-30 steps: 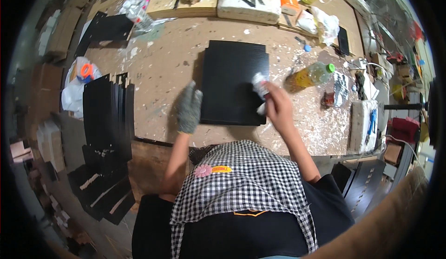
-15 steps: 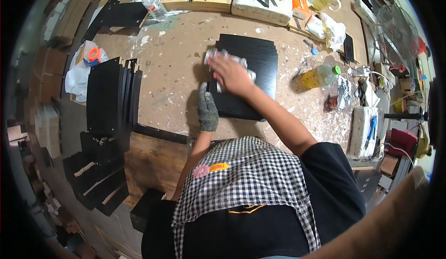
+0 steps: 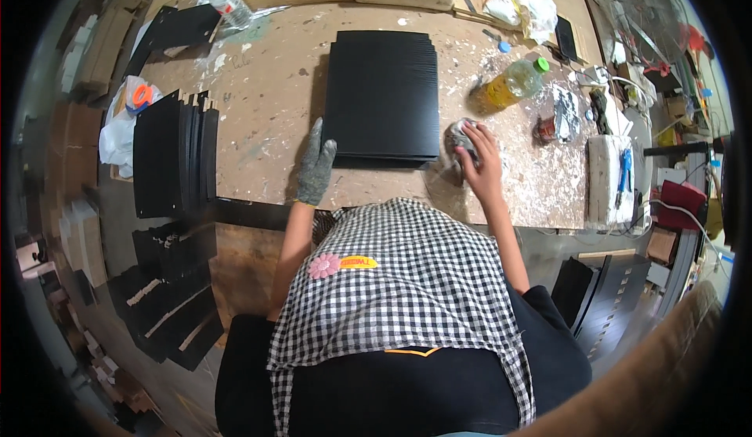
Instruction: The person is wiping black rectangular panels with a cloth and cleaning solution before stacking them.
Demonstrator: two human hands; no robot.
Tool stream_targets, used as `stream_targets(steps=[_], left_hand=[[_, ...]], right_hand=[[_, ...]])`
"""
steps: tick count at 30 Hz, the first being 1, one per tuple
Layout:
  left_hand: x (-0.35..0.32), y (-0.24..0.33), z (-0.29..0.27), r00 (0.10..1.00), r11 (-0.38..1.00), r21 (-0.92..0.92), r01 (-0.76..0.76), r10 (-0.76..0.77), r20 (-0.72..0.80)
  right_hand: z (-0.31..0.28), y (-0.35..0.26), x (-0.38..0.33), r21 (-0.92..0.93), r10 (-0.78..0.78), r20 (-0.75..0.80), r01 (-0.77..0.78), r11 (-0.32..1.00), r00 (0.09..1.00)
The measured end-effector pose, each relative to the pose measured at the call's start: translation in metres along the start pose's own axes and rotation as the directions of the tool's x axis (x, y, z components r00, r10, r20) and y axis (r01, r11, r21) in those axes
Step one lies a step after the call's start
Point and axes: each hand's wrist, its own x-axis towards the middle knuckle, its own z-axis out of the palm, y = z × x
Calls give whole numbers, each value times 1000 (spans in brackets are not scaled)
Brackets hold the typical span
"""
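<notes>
The left hand point(image 3: 316, 163) (in a grey glove point(image 3: 313, 178)) has open fingers beside the black panels point(image 3: 381, 96); the right hand point(image 3: 483, 159) has fingers bent around a crumpled cloth point(image 3: 457, 133).

A checked apron point(image 3: 407, 288) covers a black shirt point(image 3: 376, 394); one glove point(image 3: 315, 172) is grey.

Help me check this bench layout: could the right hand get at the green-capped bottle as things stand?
Probably yes. The right hand is near the green-capped bottle, and nothing visible stands between them. It holds a crumpled cloth, though, so its grip would likely need freeing first.
</notes>
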Motion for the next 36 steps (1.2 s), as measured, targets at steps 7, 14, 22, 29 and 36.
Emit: stream_targets(steps=[7, 14, 22, 29, 36], left_hand=[[0, 6, -3, 983, 977, 164, 137, -155, 103], [1, 9, 3, 987, 980, 137, 141, -150, 58], [-2, -62, 1, 999, 941, 338, 25, -32, 17], [4, -72, -3, 996, 686, 724, -71, 8, 90], [-20, -75, -4, 884, -703, 631, -329, 6, 468]], right_hand=[[56, -14, -10, 631, 96, 291, -266, 728, 952], [67, -9, -10, 598, 152, 259, -282, 750, 954], [66, -21, -4, 588, 224, 448, -474, 655, 866], [63, -27, -4, 523, 283, 507, -551, 650, 814], [69, -24, -23, 524, 308, 485, -554, 647, 819]])
